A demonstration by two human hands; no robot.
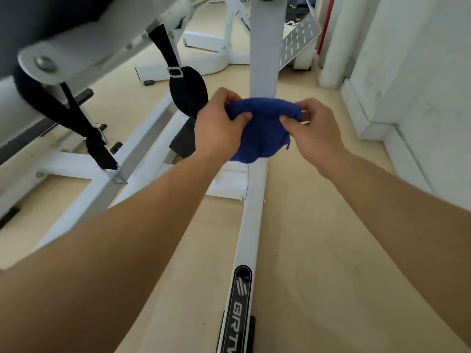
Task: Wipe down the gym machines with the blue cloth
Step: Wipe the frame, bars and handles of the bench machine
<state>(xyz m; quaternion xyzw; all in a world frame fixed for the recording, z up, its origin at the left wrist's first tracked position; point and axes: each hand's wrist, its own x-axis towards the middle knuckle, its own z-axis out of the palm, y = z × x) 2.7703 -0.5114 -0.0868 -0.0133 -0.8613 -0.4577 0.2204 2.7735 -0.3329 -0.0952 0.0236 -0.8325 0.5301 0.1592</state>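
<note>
A bunched blue cloth point(260, 131) hangs in the air between both hands, in front of a white upright post point(263, 59) of a gym machine. My left hand point(219, 126) pinches the cloth's upper left edge. My right hand point(313, 128) pinches its upper right edge. Below the cloth, the machine's white floor bar point(251, 225) runs toward me and carries a black logo plate point(238, 307).
Black straps point(84, 128) and a black pad point(187, 90) hang from a white frame at the left. White frame bars point(142, 149) cross the beige floor at the left. A perforated white plate point(299, 43) stands behind the post. A white wall with skirting point(382, 115) runs along the right.
</note>
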